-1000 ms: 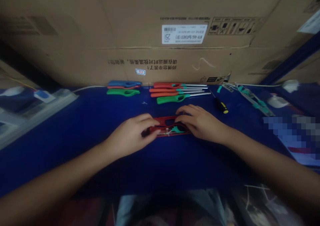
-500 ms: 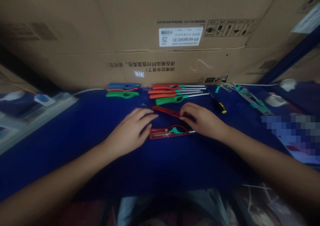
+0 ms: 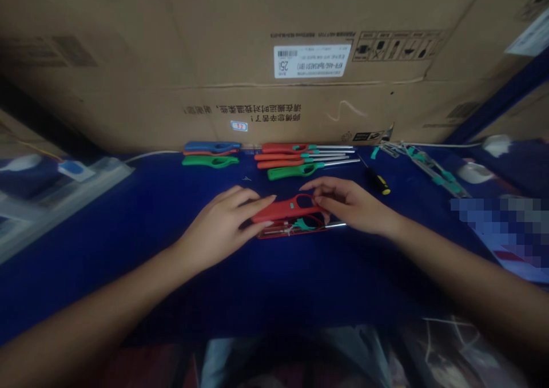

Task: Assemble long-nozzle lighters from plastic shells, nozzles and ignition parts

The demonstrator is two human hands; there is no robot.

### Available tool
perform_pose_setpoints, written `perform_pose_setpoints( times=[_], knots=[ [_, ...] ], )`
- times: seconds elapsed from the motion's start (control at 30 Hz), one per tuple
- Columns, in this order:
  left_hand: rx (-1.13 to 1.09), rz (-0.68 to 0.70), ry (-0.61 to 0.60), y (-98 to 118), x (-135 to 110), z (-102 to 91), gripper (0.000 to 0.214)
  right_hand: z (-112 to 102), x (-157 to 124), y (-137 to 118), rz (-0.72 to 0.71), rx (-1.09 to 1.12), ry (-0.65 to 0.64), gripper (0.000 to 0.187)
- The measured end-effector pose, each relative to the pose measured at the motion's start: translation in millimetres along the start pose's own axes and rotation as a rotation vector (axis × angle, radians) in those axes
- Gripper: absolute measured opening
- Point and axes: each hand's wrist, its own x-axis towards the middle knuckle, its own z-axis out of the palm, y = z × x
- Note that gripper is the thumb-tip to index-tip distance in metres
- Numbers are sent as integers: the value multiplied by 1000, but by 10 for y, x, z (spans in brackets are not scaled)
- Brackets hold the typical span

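A red plastic cover half [image 3: 285, 208] is held between both hands, just above an open red lighter body [image 3: 295, 228] that lies on the blue table [image 3: 141, 216]. The body shows green inner parts and a thin metal tube. My left hand [image 3: 223, 225] pinches the cover's left end with its fingers closed on it. My right hand [image 3: 347, 205] grips the cover's right end at the handle loop.
A row of red, orange and green long-nosed lighters [image 3: 306, 159] lies at the back, with blue and green handle shells [image 3: 211, 153] to their left. A yellow-handled screwdriver [image 3: 377, 181] and loose green parts [image 3: 433, 167] lie at the right. A large cardboard box [image 3: 274, 62] walls the rear.
The red cover was lifted off the lighter body by my right hand, then brought back over it; my left hand has now closed on its left end.
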Motion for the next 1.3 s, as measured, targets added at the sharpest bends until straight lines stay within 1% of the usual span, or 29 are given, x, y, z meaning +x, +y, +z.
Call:
perform_pose_setpoints(
  times=[0.1,0.2,0.3,0.4,0.47,0.67,0.87,1.07,1.3],
  knots=[
    [-15,1,-57,12,-2,7,39,9,-17,-8,-82,-182,-62,38],
    [-30,-7,-121,23,-5,8,41,13,-29,-12,-167,-367,-90,39],
    [-18,-9,-174,36,-10,7,44,9,-27,-8,-259,-473,-121,35],
    [1,-3,-219,48,-13,11,44,6,-21,7,-307,-505,-159,30],
    [-2,-2,-228,53,-12,18,43,4,-20,21,-317,-527,-174,30],
    [-13,-7,-216,71,-8,24,39,-7,-29,64,-307,-613,-183,32],
    [-31,-16,-216,88,-27,14,31,0,-21,93,-345,-631,-170,34],
    [-40,-44,-223,95,-45,18,32,5,-31,81,-386,-694,-167,33],
    [22,-5,-212,91,-49,30,32,-4,-35,72,-392,-752,-170,35]
  ],
)
